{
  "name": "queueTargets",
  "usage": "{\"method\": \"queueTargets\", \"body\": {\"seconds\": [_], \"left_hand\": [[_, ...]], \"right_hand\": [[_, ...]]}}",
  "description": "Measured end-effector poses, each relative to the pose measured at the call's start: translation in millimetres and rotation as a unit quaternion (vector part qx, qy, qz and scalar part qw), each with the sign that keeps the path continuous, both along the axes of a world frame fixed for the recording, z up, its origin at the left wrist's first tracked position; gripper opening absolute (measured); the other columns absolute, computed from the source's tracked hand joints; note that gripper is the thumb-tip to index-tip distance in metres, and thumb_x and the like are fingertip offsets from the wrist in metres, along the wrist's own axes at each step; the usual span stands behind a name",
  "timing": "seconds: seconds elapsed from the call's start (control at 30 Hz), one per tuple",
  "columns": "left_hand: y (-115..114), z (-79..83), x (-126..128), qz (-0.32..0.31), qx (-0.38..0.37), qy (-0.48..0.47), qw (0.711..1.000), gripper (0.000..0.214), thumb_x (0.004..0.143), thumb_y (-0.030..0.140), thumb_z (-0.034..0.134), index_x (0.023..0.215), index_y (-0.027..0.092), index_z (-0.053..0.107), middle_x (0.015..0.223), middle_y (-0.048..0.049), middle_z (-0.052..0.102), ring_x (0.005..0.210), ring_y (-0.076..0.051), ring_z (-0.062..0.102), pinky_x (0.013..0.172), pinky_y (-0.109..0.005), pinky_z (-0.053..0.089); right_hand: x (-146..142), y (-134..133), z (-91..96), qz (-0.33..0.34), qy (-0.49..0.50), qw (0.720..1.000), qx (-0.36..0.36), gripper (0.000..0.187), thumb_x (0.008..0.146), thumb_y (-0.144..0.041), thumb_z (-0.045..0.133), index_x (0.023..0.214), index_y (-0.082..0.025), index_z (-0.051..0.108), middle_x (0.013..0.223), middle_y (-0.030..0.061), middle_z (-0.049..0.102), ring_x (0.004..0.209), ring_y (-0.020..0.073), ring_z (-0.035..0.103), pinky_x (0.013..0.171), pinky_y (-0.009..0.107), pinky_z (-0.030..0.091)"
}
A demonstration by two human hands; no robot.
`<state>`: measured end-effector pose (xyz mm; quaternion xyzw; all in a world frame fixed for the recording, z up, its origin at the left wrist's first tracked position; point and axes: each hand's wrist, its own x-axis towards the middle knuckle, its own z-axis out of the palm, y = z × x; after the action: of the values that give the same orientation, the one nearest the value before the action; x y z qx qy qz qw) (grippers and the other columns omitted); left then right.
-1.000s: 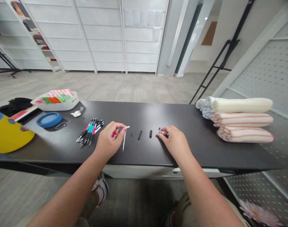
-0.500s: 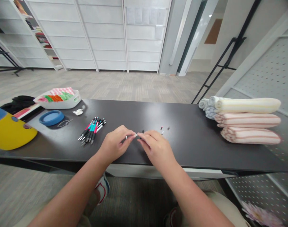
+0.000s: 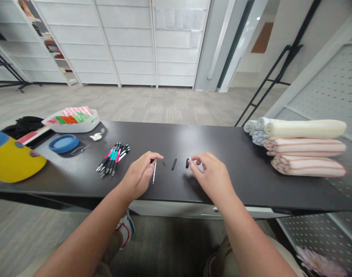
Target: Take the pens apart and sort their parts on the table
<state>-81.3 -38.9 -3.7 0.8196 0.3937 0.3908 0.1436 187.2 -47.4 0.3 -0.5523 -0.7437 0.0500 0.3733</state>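
Note:
My left hand (image 3: 141, 173) hovers over the dark table, index finger stretched to the right and thumb apart from it; I see nothing gripped in it. Beside its thumb is a thin silver pen refill (image 3: 154, 175), its upper end partly hidden. A small spring (image 3: 164, 163) lies just right of the index fingertip. Further right is a black pen barrel piece (image 3: 174, 164). My right hand (image 3: 212, 171) is closed in a pinch on a tiny white piece (image 3: 189, 160). A short black piece (image 3: 187, 164) shows at those fingertips.
Left of my hands lies a pile of pens (image 3: 114, 158). Beyond are a blue round dish (image 3: 63, 143), a white basket (image 3: 90, 124) of colourful packets and a yellow visor (image 3: 17, 163). Rolled towels (image 3: 307, 146) are stacked at the right. The table's front edge (image 3: 176, 201) runs below my hands.
My hands have come apart: the right moved right with a tiny white piece, while the left opened its pinch. The spring, refill and black barrel piece now show between them.

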Motion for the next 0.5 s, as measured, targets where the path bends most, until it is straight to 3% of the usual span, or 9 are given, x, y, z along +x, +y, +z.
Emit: {"method": "queueTargets", "body": {"seconds": [0.1, 0.2, 0.5], "left_hand": [[3.2, -2.5, -0.1, 0.036, -0.017, -0.037, 0.999, 0.032, 0.105, 0.022, 0.033, 0.122, 0.02, 0.06, 0.107, -0.0055, 0.065, 0.094, -0.018, 0.062, 0.086, -0.031, 0.049], [6.0, -3.2, 1.2, 0.06, -0.018, -0.033, 0.997, 0.031, 0.105, 0.022, 0.034, 0.119, 0.02, 0.062, 0.104, -0.005, 0.065, 0.091, -0.018, 0.061, 0.085, -0.03, 0.048], [6.2, -0.8, 0.7, 0.071, -0.003, -0.021, 0.997, 0.027, 0.103, 0.02, 0.039, 0.111, 0.02, 0.064, 0.097, -0.0027, 0.064, 0.085, -0.017, 0.058, 0.081, -0.03, 0.045]], "right_hand": [[33.4, 7.3, -3.2, -0.074, -0.019, 0.996, -0.044, 0.013, 0.093, -0.034, 0.067, 0.092, -0.025, 0.075, 0.079, -0.0006, 0.065, 0.069, 0.0164, 0.06, 0.069, 0.03, 0.041], [51.6, 10.0, -10.7, -0.093, -0.038, 0.991, -0.089, 0.015, 0.092, -0.037, 0.067, 0.091, -0.026, 0.077, 0.08, -0.0007, 0.068, 0.071, 0.0172, 0.062, 0.069, 0.029, 0.04], [52.7, 11.8, -18.8, -0.111, -0.043, 0.987, -0.108, 0.019, 0.094, -0.038, 0.064, 0.092, -0.027, 0.079, 0.084, 0.001, 0.073, 0.078, 0.0191, 0.067, 0.072, 0.03, 0.042]]}}
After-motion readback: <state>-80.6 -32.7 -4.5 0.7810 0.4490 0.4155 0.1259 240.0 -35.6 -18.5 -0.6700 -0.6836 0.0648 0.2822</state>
